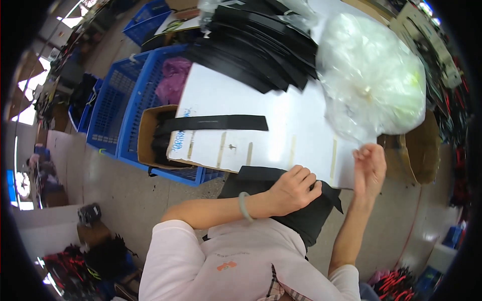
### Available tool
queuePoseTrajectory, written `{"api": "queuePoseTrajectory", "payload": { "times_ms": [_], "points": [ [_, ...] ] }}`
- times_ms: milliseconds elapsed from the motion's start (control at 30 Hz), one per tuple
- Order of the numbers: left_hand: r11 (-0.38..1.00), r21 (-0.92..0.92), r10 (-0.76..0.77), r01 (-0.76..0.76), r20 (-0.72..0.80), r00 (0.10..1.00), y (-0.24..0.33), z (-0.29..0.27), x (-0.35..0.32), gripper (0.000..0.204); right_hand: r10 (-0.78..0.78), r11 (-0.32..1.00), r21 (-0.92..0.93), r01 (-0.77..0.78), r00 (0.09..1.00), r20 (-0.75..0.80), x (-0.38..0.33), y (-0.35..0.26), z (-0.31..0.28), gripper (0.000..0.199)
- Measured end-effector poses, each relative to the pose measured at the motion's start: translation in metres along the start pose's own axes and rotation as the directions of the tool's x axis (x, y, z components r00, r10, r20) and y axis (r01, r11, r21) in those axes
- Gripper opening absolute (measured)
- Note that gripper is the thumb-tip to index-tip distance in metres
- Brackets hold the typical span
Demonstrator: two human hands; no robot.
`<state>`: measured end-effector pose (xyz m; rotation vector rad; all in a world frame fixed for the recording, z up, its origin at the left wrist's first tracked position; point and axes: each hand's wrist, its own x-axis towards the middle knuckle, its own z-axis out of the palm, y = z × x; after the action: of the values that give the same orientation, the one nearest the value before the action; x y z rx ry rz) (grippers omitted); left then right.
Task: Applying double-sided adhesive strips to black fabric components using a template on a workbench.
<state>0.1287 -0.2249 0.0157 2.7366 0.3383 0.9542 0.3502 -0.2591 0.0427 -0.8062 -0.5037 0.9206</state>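
My left hand (297, 188), with a pale bangle (245, 206) on its wrist, is closed at the near edge of the white tabletop (241, 155). It lies over black material (258, 175) across my lap; what its curled fingers hold is hidden. To the right, my raised right hand (370, 163) has its fingers pinched together just below a clear plastic bag (371, 75) full of pale, bundled contents. Anything between those fingertips is too small to make out. A flat black strip (221, 123) lies across the tabletop, its left end over an open cardboard box (145, 135).
A fanned pile of black pieces (256, 45) covers the far part of the table. Blue plastic crates (108, 110) stand at the left, one holding a pink bag (173, 80). A larger cardboard box (424, 148) is beside the table at the right.
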Motion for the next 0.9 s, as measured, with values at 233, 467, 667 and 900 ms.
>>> {"api": "queuePoseTrajectory", "payload": {
  "times_ms": [233,467,667,900],
  "points": [
    [0.795,0.428,-0.351,0.431,-0.255,0.901,-0.136,-0.123,-0.065,0.027,0.004,0.988,-0.151,-0.007,1.000,-0.021,0.012,0.012,0.023,0.010],
    [0.814,0.271,-0.522,0.514,-0.047,0.852,-0.134,-0.105,-0.120,0.034,0.023,0.539,-0.682,0.495,0.800,0.599,0.072,0.134,0.169,0.014],
    [0.850,0.020,-0.491,0.526,-0.328,0.807,-0.119,-0.140,-0.083,0.030,-0.100,-0.294,-0.589,0.753,0.589,0.802,0.125,0.224,0.188,0.008],
    [0.887,0.461,0.457,-0.023,-0.871,0.179,-0.012,-0.291,-0.008,0.019,-0.171,-0.171,-0.597,0.784,0.573,0.802,0.120,0.223,0.187,0.012]
  ]
}}
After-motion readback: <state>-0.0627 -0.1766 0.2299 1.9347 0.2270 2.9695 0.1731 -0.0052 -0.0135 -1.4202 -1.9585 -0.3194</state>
